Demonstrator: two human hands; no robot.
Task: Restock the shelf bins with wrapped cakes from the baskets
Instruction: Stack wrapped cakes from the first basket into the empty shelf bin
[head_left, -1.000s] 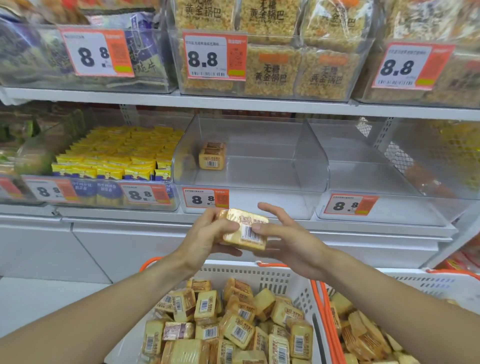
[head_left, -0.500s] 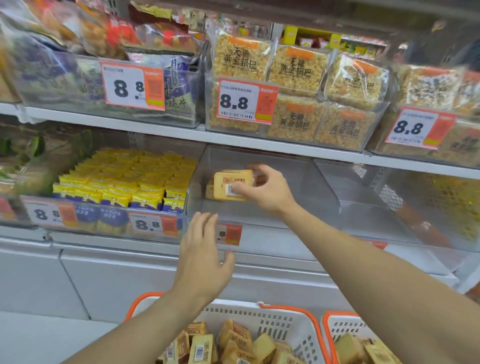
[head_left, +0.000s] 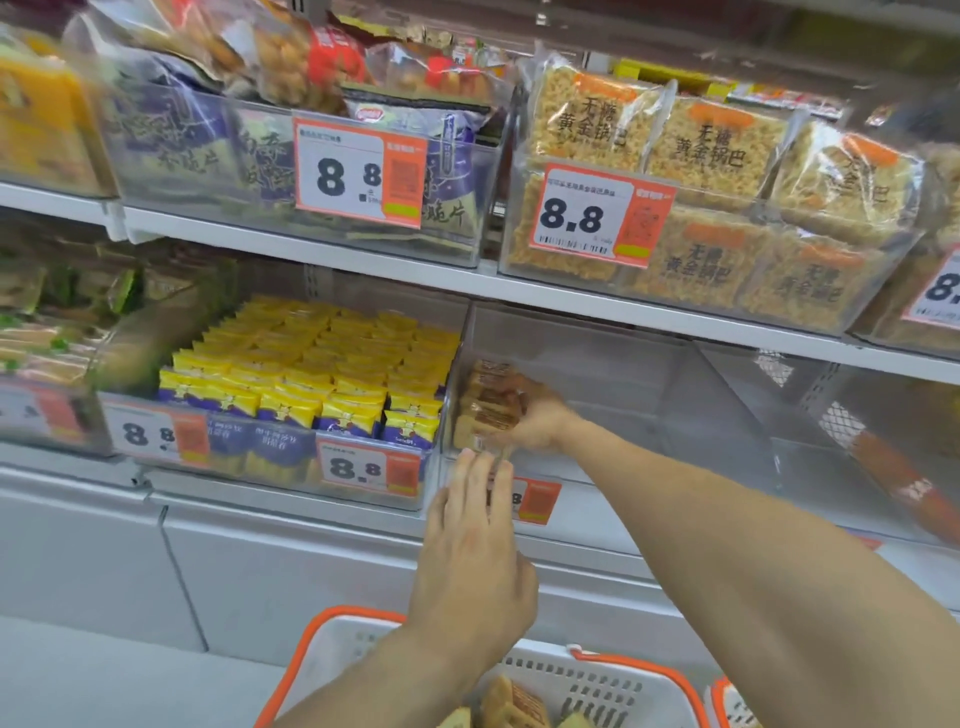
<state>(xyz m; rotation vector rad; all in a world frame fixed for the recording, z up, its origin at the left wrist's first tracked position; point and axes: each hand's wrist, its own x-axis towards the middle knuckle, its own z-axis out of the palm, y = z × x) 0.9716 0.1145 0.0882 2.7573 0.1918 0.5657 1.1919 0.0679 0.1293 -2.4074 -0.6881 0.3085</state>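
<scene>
- The right hand (head_left: 537, 415), which half a second ago was carrying a wrapped cake into the clear bin (head_left: 613, 364), is now lying deeper in the bin's front left corner, its fingers curling around the cakes (head_left: 485, 402) gathered there.
- The left hand (head_left: 470, 551) is now sitting higher and closer to the bin than before, fingers straight and together, fingertips reaching the bin's front lip just beside the orange price tag (head_left: 537, 500); it is holding nothing.
- The camera is also standing nearer the shelf than it was, so the upper bins are filling more of the view and the basket is showing less of itself.
- The cakes are sitting against the bin's left wall, next to the neighbouring bin of yellow and blue packets (head_left: 311, 374).
- They are stacked, brown faces turning up and toward the back, and a barcode label is showing low at the front (the blur is keeping any finer reading of their long axis out of reach, though they seem to run front to back along the wall).
- The white basket (head_left: 613, 680) with orange handles is sitting below the arms, and a few more wrapped cakes (head_left: 514, 704) are lying in it at mixed angles.
- A second basket (head_left: 727, 701) is peeking in at its right.
- Above, bags of golden rice crackers (head_left: 717, 150) are filling the upper bin.
</scene>
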